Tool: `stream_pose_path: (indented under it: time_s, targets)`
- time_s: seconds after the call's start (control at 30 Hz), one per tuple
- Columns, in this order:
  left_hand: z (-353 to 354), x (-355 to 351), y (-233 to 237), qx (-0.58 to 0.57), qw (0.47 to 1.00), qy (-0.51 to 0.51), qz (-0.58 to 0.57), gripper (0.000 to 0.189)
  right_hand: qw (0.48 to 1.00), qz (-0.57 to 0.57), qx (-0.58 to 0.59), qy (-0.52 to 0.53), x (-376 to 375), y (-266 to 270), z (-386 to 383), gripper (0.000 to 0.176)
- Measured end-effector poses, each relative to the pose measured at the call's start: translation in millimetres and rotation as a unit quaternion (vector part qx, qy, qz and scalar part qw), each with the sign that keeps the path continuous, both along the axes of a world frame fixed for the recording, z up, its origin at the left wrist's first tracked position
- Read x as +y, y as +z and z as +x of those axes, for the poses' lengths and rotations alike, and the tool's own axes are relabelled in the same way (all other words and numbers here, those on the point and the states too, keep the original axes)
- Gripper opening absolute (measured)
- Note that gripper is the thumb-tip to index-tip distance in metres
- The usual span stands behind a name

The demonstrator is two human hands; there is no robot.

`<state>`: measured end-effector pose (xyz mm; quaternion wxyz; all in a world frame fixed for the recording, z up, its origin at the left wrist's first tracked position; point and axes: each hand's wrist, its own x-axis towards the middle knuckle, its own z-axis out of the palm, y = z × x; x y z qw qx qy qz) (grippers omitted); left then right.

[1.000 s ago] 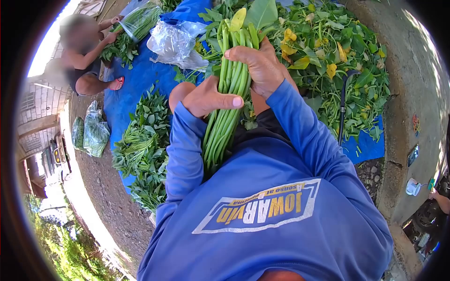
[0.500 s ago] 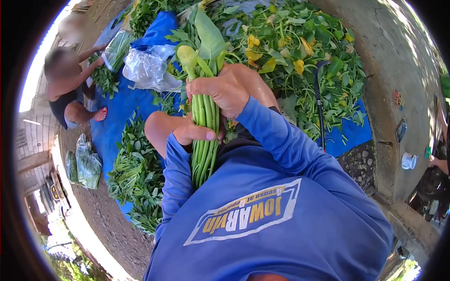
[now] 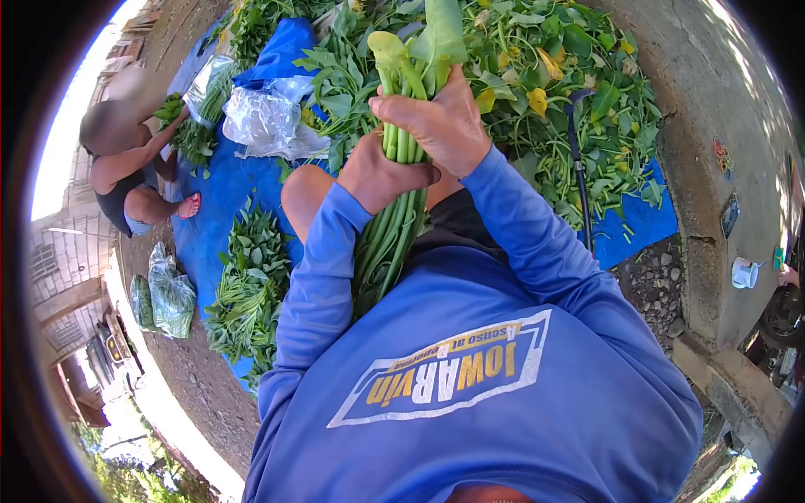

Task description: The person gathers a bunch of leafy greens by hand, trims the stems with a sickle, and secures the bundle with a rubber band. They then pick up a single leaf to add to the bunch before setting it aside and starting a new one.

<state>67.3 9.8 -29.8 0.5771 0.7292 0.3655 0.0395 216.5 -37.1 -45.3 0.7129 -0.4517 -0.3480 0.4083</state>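
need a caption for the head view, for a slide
Left hand and right hand grip a bundle of green stems amid leafy greens on a blue tarp.

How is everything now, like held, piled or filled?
Left hand: closed on stems
Right hand: closed on stems
Stems: bunched, held
Plastic: crumpled
Tarp: spread out
Bags: filled
Leaf pile: loose, partly yellow
Hooked tool: not held
Other person: squatting

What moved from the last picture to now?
The left hand moved forward, away from the belly, and up closer to the right hand. Its thumb now reaches further across the green stems. Nothing was let go: both hands still hold the stems. The curved-tipped tool stayed on the leafy pile.
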Motion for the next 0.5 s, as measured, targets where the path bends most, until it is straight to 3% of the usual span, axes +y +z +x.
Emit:
stream_pose_path:
  time_s: [0.07, 0.13, 0.2, 0.27, 0.37, 0.4, 0.5]
  targets:
    - [-7, 3, -8, -0.083, 0.988, 0.003, -0.128, 0.044, 0.999, 0.025, -0.022, 0.037, -3, 3, 4, 0.054]
    - [-13, 6, 3, -0.149, 0.96, 0.046, -0.231, 0.04, 0.994, 0.036, 0.067, 0.076, -17, 10, 16, 0.059]
    - [-24, 10, -2, -0.167, 0.95, 0.049, -0.259, 0.043, 0.996, -0.005, 0.073, 0.047, -32, -1, 30, 0.062]
    - [-29, 15, -2, -0.198, 0.939, 0.069, -0.272, 0.048, 0.996, -0.076, -0.016, -0.054, -31, -20, 42, 0.061]
    - [-33, 23, -13, -0.179, 0.943, 0.094, -0.263, 0.059, 0.981, -0.14, -0.042, 0.128, -46, -3, 31, 0.045]
    - [-33, 29, -15, -0.181, 0.949, 0.059, -0.253, 0.059, 0.981, -0.116, -0.037, 0.15, -42, 2, 23, 0.033]
    - [-32, 23, -11, -0.167, 0.948, 0.09, -0.254, 0.059, 0.983, -0.119, -0.028, 0.135, -21, -14, 12, 0.03]
